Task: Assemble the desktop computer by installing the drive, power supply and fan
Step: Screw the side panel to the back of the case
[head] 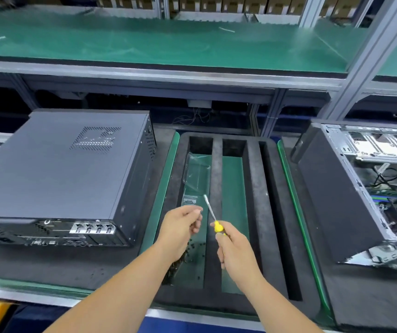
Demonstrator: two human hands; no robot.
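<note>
Green matting covered the long upper shelf (144, 44) of the workstation, carried on a grey aluminium frame (375, 56). Below it, on dark foam padding, a closed black computer case (56, 174) lay flat at the left, its perforated vent panel facing up and its rear ports turned toward the person. At the right, well apart from it, stood an open computer case (365, 195) with the side removed; a metal drive cage, cabling and a board were visible inside, though finer parts could not be made out. Between the two cases sat a black foam tray (255, 188) divided into long slots with green bases. The leftmost slot held a clear plastic package (196, 174) at its far part and a scatter of small black screws (192, 251) nearer the person. Both hands were held above this tray. The right hand (234, 248) gripped a yellow-handled screwdriver (213, 217), the shaft pointing up and away. The left hand (180, 227) was close beside the shaft, fingertips pinched together on something small; the item itself could not be identified.
</note>
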